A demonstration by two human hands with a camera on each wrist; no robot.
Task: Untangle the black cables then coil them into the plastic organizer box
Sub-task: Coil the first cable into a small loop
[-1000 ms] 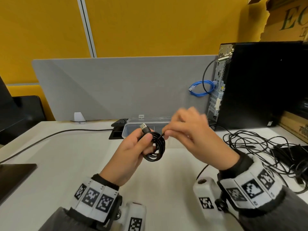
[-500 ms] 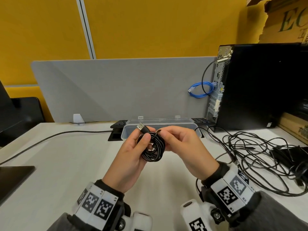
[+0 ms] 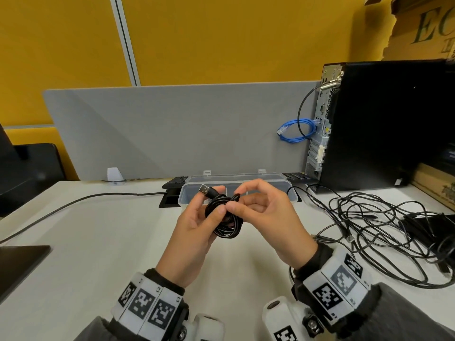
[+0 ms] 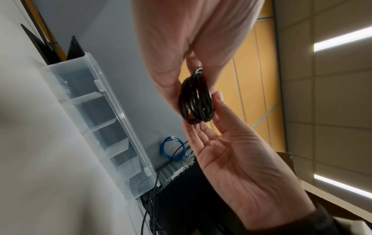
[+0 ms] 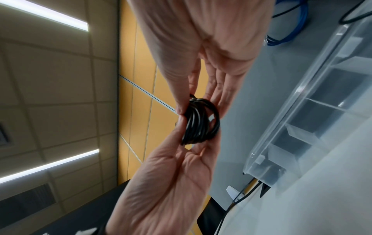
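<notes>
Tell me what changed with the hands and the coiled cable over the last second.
The right hand came in from the coil's right and now pinches the coiled USB cable beside the left hand, which kept its grip. The organizer box and tangled cables stayed put.

White desk (image 3: 103, 244); upon it lay organizer box (image 3: 236, 184) at centre, tangled cables (image 3: 384, 232) right, computer tower (image 3: 384, 124) upper right.

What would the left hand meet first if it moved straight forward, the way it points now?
Most likely the plastic organizer box, directly beyond the left hand and the coiled cable it holds; the gap between them is unclear.
</notes>
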